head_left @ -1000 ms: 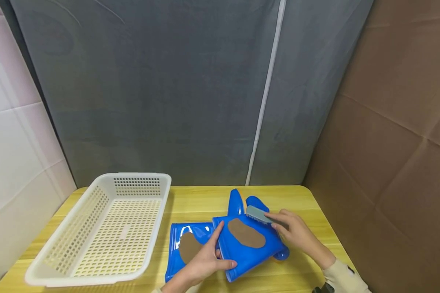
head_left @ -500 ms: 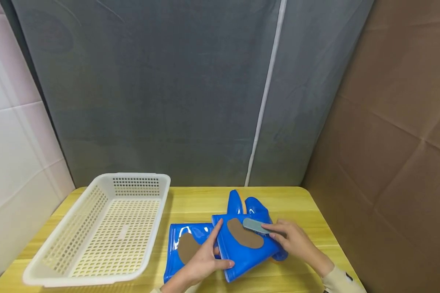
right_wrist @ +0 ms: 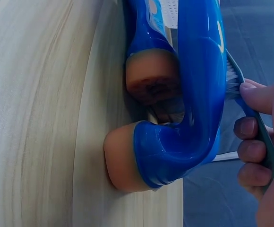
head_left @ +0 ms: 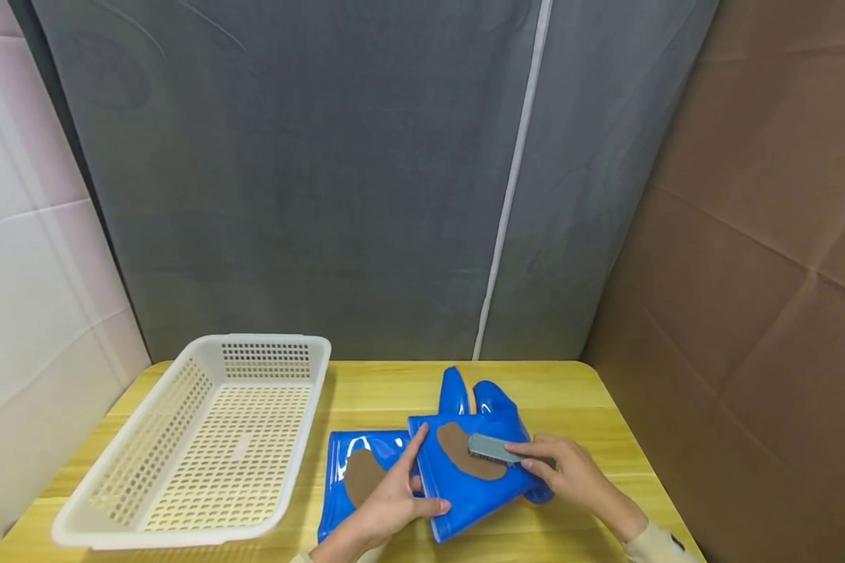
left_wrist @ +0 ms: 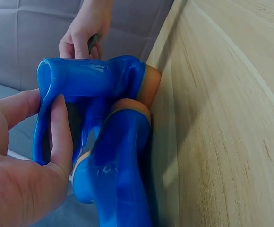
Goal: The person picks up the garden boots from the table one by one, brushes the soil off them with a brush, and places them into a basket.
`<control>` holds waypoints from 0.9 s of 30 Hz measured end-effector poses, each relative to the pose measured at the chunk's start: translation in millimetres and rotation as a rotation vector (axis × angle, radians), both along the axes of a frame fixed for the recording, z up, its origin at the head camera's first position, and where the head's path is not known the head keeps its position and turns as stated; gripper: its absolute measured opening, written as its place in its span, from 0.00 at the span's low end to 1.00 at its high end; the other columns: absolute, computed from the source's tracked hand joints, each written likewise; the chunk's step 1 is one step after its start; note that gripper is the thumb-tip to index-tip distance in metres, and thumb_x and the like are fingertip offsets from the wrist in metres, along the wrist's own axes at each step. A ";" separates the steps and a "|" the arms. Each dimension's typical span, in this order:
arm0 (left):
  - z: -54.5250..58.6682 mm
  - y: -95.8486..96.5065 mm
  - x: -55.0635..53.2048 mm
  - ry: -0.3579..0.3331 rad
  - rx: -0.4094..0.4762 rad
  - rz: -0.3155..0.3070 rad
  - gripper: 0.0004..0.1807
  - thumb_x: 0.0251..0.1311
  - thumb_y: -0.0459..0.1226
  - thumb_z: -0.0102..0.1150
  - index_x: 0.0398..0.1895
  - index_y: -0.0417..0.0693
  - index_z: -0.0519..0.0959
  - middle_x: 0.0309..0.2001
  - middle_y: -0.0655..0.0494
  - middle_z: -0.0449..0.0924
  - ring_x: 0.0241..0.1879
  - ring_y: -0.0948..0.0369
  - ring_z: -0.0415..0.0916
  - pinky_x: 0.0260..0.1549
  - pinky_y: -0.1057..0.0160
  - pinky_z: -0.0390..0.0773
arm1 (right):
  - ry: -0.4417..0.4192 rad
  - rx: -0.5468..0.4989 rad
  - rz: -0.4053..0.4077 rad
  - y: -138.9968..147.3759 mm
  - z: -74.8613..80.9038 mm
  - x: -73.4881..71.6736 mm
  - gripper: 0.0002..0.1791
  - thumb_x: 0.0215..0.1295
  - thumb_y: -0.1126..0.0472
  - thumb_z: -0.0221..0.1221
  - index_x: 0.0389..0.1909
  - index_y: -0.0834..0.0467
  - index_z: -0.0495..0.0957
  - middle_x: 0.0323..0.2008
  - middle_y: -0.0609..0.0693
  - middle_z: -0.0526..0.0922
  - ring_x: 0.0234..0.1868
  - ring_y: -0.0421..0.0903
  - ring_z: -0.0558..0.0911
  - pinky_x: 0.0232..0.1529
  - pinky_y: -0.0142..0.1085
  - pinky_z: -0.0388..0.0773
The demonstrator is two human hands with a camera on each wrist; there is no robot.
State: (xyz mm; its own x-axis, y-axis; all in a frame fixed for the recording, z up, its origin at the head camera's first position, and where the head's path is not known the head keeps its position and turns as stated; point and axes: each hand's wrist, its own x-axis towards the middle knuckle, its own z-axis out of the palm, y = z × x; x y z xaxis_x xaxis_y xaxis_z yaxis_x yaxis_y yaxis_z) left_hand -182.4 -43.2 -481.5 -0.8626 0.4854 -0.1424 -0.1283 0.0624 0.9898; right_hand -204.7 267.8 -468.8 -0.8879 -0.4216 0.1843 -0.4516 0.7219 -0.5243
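A blue rain boot (head_left: 475, 493) with an orange sole lies on its side, a brown patch (head_left: 458, 446) on its shaft. My left hand (head_left: 393, 500) grips the boot's top rim; in the left wrist view the fingers (left_wrist: 61, 132) reach inside the opening and the thumb stays outside. My right hand (head_left: 570, 473) holds a grey-green scrubbing brush (head_left: 491, 448) by its handle. Its bristles (right_wrist: 231, 78) rest against the shaft in the right wrist view, over the patch's right part. Beneath lies a second blue boot (head_left: 334, 500), also with a brown patch (head_left: 361, 473), partly hidden.
A white perforated plastic basket (head_left: 308, 438) stands on the left of the wooden table (head_left: 387, 391). Behind the table hangs a grey curtain (head_left: 324, 195). Brown cloth (head_left: 760, 274) closes the right side and pale cloth (head_left: 42, 274) the left.
My right hand has brought the brush down from the boot's upper edge onto the brown patch. My left hand keeps its grip, and both boots stay almost in place.
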 end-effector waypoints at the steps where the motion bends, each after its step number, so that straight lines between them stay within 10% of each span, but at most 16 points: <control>1: -0.4 -0.1 -0.1 -0.002 0.000 0.000 0.61 0.56 0.33 0.70 0.81 0.55 0.33 0.76 0.27 0.44 0.61 0.37 0.74 0.54 0.46 0.82 | 0.004 -0.008 0.015 0.7 -0.5 0.7 0.16 0.71 0.52 0.58 0.57 0.37 0.81 0.31 0.37 0.78 0.30 0.30 0.70 0.31 0.26 0.69; 17: -5.0 -2.4 0.8 0.000 0.034 -0.021 0.62 0.55 0.31 0.70 0.80 0.53 0.32 0.76 0.26 0.42 0.62 0.35 0.73 0.53 0.46 0.82 | -0.047 0.010 0.096 5.0 1.6 11.2 0.16 0.72 0.48 0.55 0.57 0.35 0.81 0.54 0.43 0.85 0.55 0.43 0.83 0.53 0.37 0.82; 27: -4.7 -7.1 -1.8 0.001 -0.003 -0.023 0.63 0.55 0.32 0.71 0.81 0.53 0.33 0.77 0.27 0.39 0.64 0.34 0.70 0.55 0.44 0.80 | 0.023 -0.013 0.043 3.8 11.1 3.0 0.17 0.74 0.48 0.53 0.60 0.36 0.78 0.46 0.39 0.86 0.45 0.35 0.82 0.47 0.34 0.82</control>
